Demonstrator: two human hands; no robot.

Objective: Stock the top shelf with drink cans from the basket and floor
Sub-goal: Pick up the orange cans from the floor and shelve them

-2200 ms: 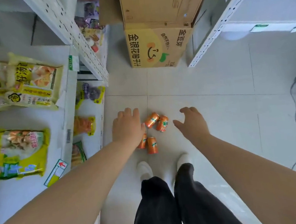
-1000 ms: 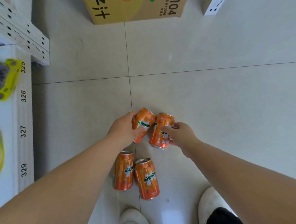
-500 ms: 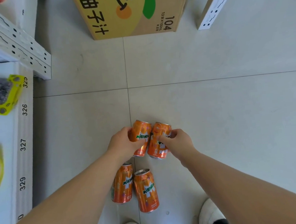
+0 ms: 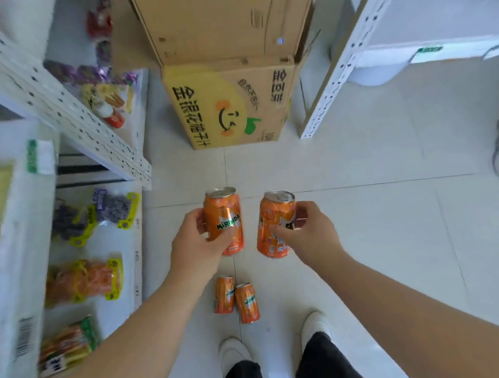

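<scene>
My left hand (image 4: 197,248) grips an orange Mirinda can (image 4: 224,212), held upright above the floor. My right hand (image 4: 308,232) grips a second orange can (image 4: 275,216), tilted slightly left, a short gap from the first. Two more orange cans lie side by side on the tiled floor below my hands: one on the left (image 4: 224,295) and one on the right (image 4: 247,302), just ahead of my white shoes. No basket is visible.
A tall yellow-and-brown cardboard box (image 4: 228,105) stands on the floor straight ahead. White shelves (image 4: 50,95) with snack packets line the left side. Another white shelf upright (image 4: 340,64) rises at the right. My shoes (image 4: 233,353) are at the bottom centre.
Both hands took a can each from the floor and raised them as I stood up. The view has risen, so the two remaining cans look smaller and farther below.
</scene>
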